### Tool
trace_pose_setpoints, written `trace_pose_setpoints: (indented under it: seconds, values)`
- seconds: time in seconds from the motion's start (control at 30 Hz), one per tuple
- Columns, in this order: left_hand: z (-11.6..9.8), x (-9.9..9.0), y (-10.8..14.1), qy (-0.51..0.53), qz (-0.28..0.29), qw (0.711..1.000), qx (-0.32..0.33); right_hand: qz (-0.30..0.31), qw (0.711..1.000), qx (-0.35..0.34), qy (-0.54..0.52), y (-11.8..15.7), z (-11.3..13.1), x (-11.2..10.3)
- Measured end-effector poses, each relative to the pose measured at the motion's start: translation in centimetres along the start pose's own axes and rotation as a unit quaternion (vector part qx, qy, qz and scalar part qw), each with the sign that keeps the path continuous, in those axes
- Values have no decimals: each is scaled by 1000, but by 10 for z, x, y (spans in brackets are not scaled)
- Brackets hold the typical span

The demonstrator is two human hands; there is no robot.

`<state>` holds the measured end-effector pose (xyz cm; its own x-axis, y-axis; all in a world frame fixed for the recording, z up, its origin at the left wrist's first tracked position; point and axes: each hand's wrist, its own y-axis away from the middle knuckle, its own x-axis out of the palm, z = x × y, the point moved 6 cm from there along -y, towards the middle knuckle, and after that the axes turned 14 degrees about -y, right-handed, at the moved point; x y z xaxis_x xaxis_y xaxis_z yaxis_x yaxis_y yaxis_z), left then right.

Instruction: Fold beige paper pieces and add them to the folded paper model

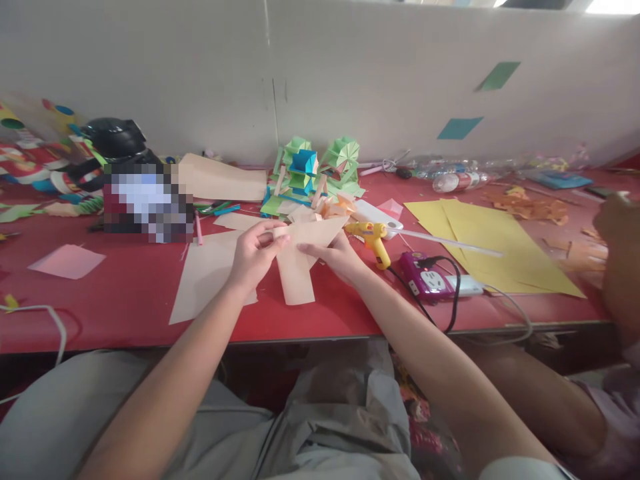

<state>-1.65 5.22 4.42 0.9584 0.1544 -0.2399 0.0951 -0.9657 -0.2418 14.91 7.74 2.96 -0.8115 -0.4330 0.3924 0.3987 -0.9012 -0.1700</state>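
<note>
Between my two hands is a piece of cream paper [296,277], with one strip hanging down toward me and another part reaching up to the right. My left hand [256,257] pinches its upper left corner between thumb and fingers. My right hand [340,257] grips the right part, thumb on top and the other fingers hidden behind it. Below and left of the held piece, a larger cream sheet [205,277] lies flat on the red table [330,320]. Just beyond my right hand lies a yellow glue gun [373,240] with a clear glue stick [445,243] sticking out behind.
A purple power strip [425,277] with a plugged-in black cord sits right of the glue gun. Yellow sheets [480,247] lie beyond it. Green and blue folded paper pieces [305,170] stand at the back. At far right is another person's arm [620,267].
</note>
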Motion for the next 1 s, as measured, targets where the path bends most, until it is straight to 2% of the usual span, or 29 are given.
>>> trace_pose_setpoints:
  seconds: [0.4,0.67,0.83,1.0]
  values:
    - [-3,1,2,2,4,1000,-7,-9,1000,1,0,1,1,1]
    - [2,-3,-1,101,-27,994,-44,-1,999,-32,31,0,3,1]
    - [2,-2,-2,140,-19,988,-69,-16,999,-26,28,0,-1,-1]
    - [3,-1,-1,152,-11,986,-63,-30,999,-19,14,1,-1,-2]
